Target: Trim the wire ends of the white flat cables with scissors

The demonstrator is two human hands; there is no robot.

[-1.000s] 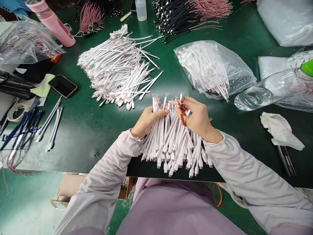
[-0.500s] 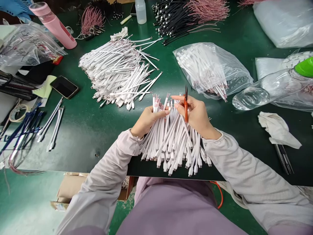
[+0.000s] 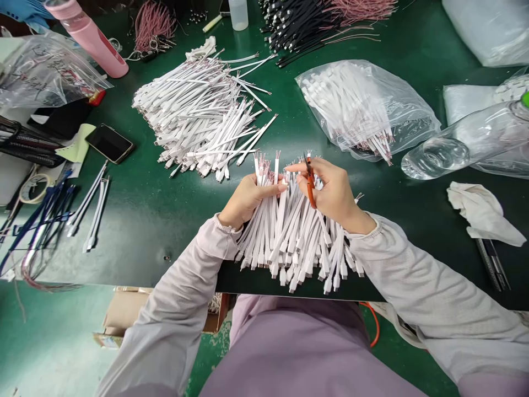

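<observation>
My left hand [image 3: 247,199] is closed around several short white USB cables, their stripped pinkish wire ends poking up above the fingers. In my right hand [image 3: 333,193] is a pair of orange-handled snips [image 3: 311,190], dark blades pointing up and away. Its index finger reaches left toward the wire ends near my left thumb; whether it touches a cable I cannot tell. Beneath both hands a fan of white USB cables [image 3: 295,242] lies at the table's front edge, plugs toward me. A larger heap of white cables [image 3: 198,116] lies beyond my left hand.
A clear bag of white cables [image 3: 351,105] lies ahead on the right, beside a water bottle [image 3: 458,144] and a crumpled white cloth [image 3: 485,212]. Black cables [image 3: 295,27] lie at the back. A phone [image 3: 109,143], tape roll [image 3: 36,187] and pink bottle [image 3: 93,41] are left.
The snips have tilted, their tips now leaning further left and the handles spread more. One white cable stands more upright beside my left thumb. The whole view has shifted slightly.
</observation>
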